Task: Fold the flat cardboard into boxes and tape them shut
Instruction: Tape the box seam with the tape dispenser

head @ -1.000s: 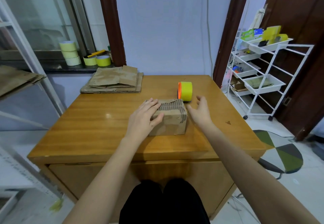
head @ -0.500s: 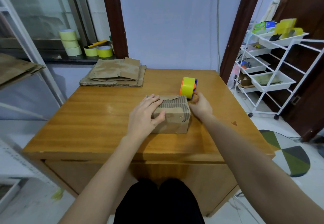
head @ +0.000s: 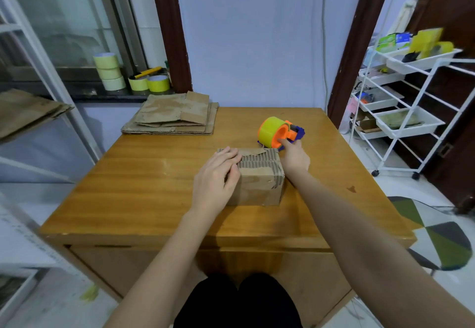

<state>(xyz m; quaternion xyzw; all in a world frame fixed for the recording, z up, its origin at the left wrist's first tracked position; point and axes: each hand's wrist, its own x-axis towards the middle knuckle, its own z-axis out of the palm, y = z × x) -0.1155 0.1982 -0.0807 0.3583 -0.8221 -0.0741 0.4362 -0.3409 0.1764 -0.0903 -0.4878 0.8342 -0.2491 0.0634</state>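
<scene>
Single head-worn view: we look forward and down, wide-angle, over the near wooden table [head: 154,199] toward the wall [head: 244,32].

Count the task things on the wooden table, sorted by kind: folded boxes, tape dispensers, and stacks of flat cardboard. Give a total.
Folded box: 1
Tape dispenser: 1
Stack of flat cardboard: 1
Total: 3
</scene>
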